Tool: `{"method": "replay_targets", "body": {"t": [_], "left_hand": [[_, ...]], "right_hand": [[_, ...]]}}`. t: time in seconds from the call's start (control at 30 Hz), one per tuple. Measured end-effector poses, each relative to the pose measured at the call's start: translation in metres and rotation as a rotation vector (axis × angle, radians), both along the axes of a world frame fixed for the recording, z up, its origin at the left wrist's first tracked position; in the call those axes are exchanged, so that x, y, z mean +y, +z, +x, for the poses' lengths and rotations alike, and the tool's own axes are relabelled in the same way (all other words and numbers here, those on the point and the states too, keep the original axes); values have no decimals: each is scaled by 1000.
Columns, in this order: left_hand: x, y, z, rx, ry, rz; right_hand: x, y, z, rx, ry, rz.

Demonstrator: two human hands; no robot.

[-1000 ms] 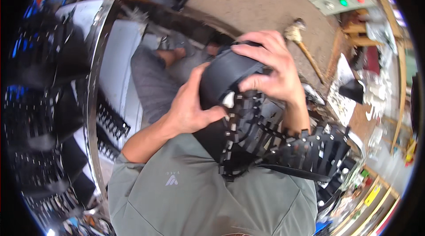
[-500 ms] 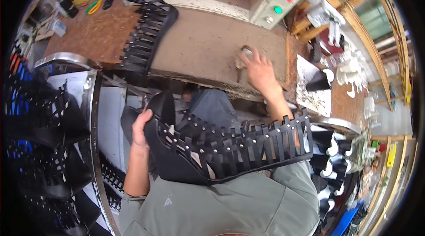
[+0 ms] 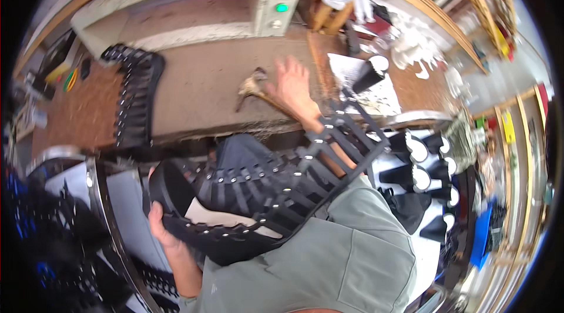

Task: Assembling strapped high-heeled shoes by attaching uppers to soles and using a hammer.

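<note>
Currently, the left hand (image 3: pixel 163 232) clasps the boot (image 3: pixel 273 204) near its toe; the boot lies against the shirt (image 3: pixel 305 260), short of the bench's (image 3: pixel 200 95) near edge. The right hand (image 3: pixel 292 85) is spread over the bench beside the hammer (image 3: pixel 252 86); I cannot confirm contact. Risk: with 1 hand clasping, a slack grip could let the boot slip; its upper could snag the right forearm (image 3: pixel 339 157). Obscured: most left fingers, behind the sole, and the hammer's far end.
</note>
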State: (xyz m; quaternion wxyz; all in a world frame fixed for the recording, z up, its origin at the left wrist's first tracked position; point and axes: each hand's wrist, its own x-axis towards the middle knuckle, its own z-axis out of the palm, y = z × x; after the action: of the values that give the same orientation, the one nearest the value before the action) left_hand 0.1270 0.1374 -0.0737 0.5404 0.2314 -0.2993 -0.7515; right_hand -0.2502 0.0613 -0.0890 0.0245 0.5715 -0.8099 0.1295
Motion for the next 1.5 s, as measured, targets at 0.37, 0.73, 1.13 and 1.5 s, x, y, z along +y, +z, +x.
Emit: {"method": "replay_targets", "body": {"t": [0.37,0.73,1.13,1.5], "left_hand": [[-16,-48,35,-10,-18,82],[-36,-87,56,18,-51,180],[-28,-76,88,-65,341,278],[-66,-74,52,-38,298,362]], "right_hand": [[66,73,-200,-36,-753,399],[93,136,-41,-434,145,-259],[-286,37,5,-485,479,-288],[-357,-18,-32,-999,383,-581]]}}
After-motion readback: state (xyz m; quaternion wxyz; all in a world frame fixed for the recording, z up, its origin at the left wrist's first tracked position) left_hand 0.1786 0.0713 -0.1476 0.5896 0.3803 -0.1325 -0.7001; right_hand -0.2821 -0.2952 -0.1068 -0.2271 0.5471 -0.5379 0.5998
